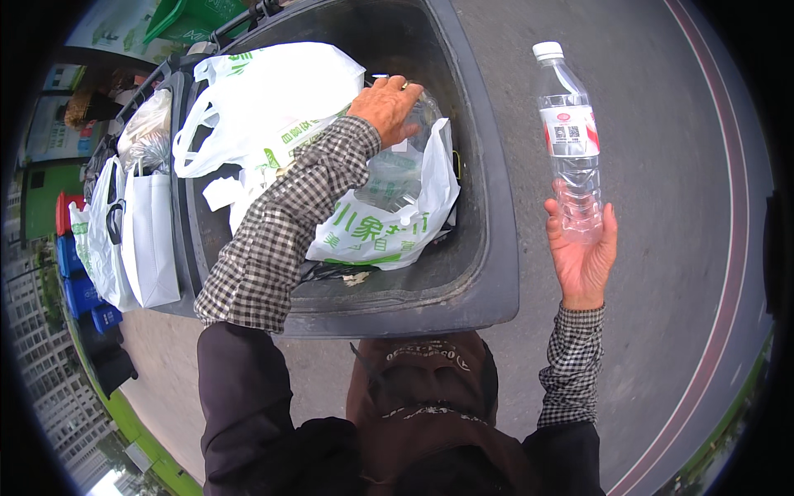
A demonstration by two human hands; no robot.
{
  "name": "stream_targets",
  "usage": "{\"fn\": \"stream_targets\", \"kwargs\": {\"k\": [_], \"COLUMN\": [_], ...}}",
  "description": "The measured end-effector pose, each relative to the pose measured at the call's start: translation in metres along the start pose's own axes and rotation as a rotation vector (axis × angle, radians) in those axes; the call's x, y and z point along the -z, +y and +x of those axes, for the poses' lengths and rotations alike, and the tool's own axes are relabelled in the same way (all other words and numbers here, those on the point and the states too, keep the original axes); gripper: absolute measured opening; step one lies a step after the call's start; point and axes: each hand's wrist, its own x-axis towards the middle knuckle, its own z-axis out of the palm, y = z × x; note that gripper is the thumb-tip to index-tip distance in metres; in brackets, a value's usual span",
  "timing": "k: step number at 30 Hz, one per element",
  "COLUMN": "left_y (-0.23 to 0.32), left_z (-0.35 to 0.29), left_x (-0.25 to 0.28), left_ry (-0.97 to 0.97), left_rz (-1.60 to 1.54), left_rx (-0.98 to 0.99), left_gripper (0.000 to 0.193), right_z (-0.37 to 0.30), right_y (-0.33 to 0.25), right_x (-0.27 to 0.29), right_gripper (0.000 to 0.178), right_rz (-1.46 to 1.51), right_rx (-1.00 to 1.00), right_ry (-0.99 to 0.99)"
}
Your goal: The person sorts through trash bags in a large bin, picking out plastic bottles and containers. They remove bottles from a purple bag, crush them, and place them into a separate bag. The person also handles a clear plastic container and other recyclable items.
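Note:
A clear plastic bottle [576, 178] with a white cap and a white-and-red label is held by its base in my right hand [582, 263], out to the right of the bin. It looks empty. My left hand [385, 112] reaches into the dark grey wheeled bin [413, 310], palm down, fingers apart over clear plastic [393, 178] inside a white bag with green print [376, 236]. What its fingertips touch is partly hidden. To its left lies a larger, full white plastic bag [281, 78] with green print.
White bags [150, 236] hang along the bin's left side, beside another bin holding rubbish. Blue bins [80, 285] and a green bin [178, 21] stand farther off. A brown apron [426, 376] covers my front. Grey pavement with a reddish line [732, 240] runs along the right.

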Motion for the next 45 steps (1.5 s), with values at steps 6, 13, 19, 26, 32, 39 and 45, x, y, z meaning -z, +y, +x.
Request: {"fn": "stream_targets", "kwargs": {"k": [6,13,19,26,32,39,45], "left_y": [-0.068,-0.078,-0.046,-0.056,-0.071,0.001,0.076], "left_z": [0.041,-0.045,-0.065,-0.091,-0.107,-0.092,-0.022], "left_x": [-0.093,-0.082,-0.035,0.006,0.017,0.048,0.153], "left_ry": [-0.44,-0.294,0.102,0.378,0.554,0.79,0.474], "left_rz": [-0.367,-0.447,-0.321,-0.351,-0.683,-1.17,-0.911], "left_rx": [0.284,0.299,0.17,0.297,0.549,0.833,0.591], "left_gripper": [0.131,0.104,0.089,0.088,0.084,0.078,0.082], "right_z": [-0.049,-0.067,-0.057,-0.008,0.073,0.17,0.234], "right_y": [0.002,0.021,0.016,0.002,-0.026,-0.081,-0.118], "right_x": [0.047,0.059,0.022,-0.027,-0.014,-0.001,-0.063], "right_gripper": [0.064,0.078,0.093,0.082,0.085,0.099,0.115], "right_rz": [0.004,0.252,0.002,-0.428,-0.424,-0.515,-0.454], "right_rx": [0.016,-0.006,-0.011,-0.056,-0.231,-0.334,-0.246], "right_ry": [0.116,0.056,0.001,-0.112,-0.309,-0.473,-0.716]}}
